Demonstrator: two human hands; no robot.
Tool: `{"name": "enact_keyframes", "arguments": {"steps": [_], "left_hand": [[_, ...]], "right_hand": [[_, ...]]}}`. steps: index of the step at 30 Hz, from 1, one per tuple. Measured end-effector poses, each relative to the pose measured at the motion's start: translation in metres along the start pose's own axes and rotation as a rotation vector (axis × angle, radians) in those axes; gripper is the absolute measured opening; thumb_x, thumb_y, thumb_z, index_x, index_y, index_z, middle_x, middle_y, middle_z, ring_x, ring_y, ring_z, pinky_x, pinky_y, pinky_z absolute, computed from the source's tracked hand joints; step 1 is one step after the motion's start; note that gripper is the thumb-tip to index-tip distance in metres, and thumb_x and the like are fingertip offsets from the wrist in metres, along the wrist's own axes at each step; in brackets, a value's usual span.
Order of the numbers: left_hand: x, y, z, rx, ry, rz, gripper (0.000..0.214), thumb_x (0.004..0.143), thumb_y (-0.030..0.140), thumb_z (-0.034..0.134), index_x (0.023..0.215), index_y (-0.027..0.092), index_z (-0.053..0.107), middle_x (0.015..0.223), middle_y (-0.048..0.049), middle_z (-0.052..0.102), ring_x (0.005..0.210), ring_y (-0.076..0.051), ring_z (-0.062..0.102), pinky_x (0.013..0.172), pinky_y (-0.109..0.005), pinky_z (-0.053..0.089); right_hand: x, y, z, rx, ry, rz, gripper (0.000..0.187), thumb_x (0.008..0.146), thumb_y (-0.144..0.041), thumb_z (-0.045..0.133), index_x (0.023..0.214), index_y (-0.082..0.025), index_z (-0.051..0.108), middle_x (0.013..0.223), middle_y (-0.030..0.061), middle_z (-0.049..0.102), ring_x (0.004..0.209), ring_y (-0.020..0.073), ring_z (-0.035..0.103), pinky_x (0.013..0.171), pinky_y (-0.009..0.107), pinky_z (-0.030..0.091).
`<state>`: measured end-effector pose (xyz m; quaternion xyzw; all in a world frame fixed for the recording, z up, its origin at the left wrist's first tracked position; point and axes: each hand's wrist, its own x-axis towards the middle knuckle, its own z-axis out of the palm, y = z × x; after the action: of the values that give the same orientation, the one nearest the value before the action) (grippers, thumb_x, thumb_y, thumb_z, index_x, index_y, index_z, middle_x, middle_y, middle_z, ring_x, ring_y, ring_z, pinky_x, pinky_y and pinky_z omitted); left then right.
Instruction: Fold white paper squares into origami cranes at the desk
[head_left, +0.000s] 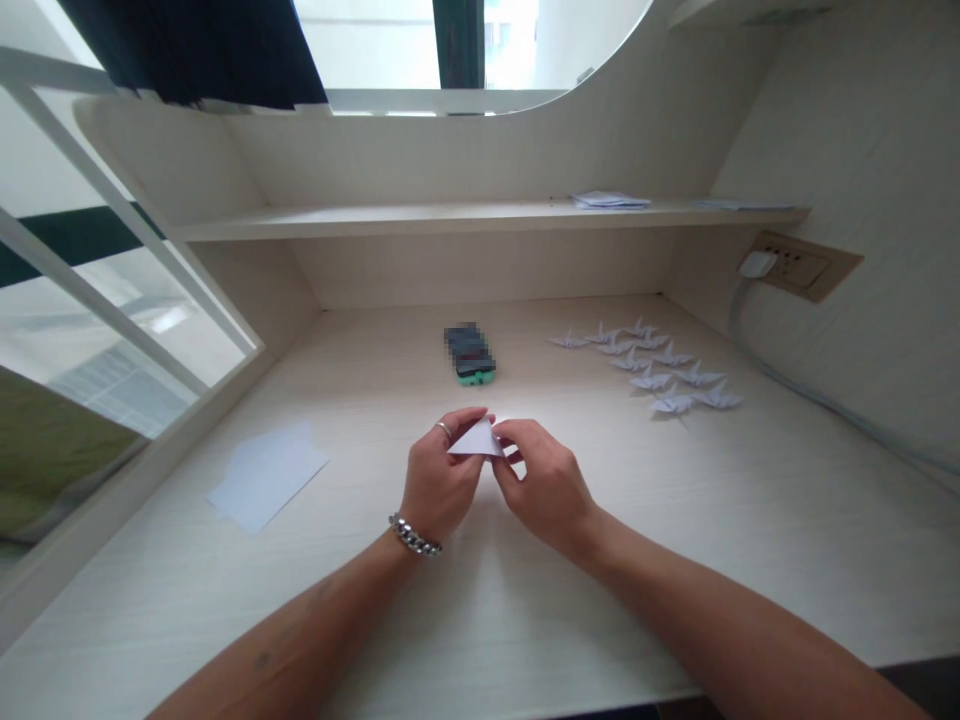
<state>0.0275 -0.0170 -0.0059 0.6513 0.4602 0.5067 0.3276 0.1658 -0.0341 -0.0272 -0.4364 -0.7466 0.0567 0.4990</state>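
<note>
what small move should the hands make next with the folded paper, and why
Perhaps flatten the folded paper further, the left hand steadying it while the right hand presses: both pinch it, and it shows a plain triangle, unlike the winged paper cranes at right.

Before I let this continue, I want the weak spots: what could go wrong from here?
The folded paper is pinched by the left hand and right hand; uneven pressure might skew its crease.

The paper birds sit close together, so a stray brush could knock several.

The loose paper has nothing visible weighing it down; a draft might shift it.
</note>
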Motion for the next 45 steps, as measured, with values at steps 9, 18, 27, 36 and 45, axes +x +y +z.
{"name": "enact_keyframes", "arguments": {"steps": [9,18,27,36,45], "left_hand": [[-0.002,-0.011,-0.001,0.068,0.060,0.117,0.031,0.073,0.010,0.062,0.103,0.019,0.068,0.097,-0.0043,0.074,0.090,-0.021,0.070,0.083,-0.032,0.056],[-0.004,-0.003,-0.001,0.098,-0.057,0.190,0.033,0.078,0.017,0.065,0.111,0.020,0.066,0.109,-0.0084,0.072,0.099,-0.023,0.067,0.084,-0.032,0.054],[0.007,-0.005,-0.007,-0.469,-0.241,-0.176,0.031,0.080,0.026,0.068,0.108,0.013,0.068,0.097,-0.0112,0.073,0.089,-0.021,0.068,0.073,-0.030,0.056],[0.009,-0.004,-0.009,-0.326,-0.218,-0.209,0.020,0.067,0.028,0.080,0.078,0.013,0.075,0.073,-0.0051,0.074,0.063,-0.012,0.063,0.060,-0.021,0.051],[0.011,-0.008,-0.008,-0.376,-0.228,-0.339,0.026,0.063,0.031,0.083,0.074,0.011,0.072,0.066,-0.0043,0.072,0.059,-0.011,0.062,0.058,-0.021,0.050]], "right_hand": [[0.000,-0.005,0.000,0.081,0.006,0.072,0.022,0.081,-0.009,0.051,0.099,-0.018,0.058,0.094,0.0089,0.066,0.080,0.0186,0.064,0.073,0.031,0.056],[0.008,-0.004,-0.009,0.232,0.026,0.356,0.021,0.079,-0.011,0.053,0.095,-0.019,0.064,0.086,0.0040,0.070,0.072,0.0168,0.063,0.065,0.026,0.050],[0.012,0.015,-0.018,0.480,-0.018,0.414,0.020,0.077,-0.011,0.057,0.093,-0.018,0.068,0.085,0.0035,0.070,0.076,0.0168,0.062,0.066,0.026,0.048],[0.011,0.011,-0.021,0.528,-0.114,0.455,0.008,0.073,-0.020,0.068,0.080,-0.017,0.068,0.068,-0.0001,0.063,0.061,0.0125,0.053,0.053,0.022,0.040],[0.016,0.014,-0.020,0.685,-0.096,0.543,0.013,0.068,-0.019,0.072,0.079,-0.015,0.068,0.071,0.0006,0.066,0.064,0.0129,0.057,0.056,0.023,0.046]]}}
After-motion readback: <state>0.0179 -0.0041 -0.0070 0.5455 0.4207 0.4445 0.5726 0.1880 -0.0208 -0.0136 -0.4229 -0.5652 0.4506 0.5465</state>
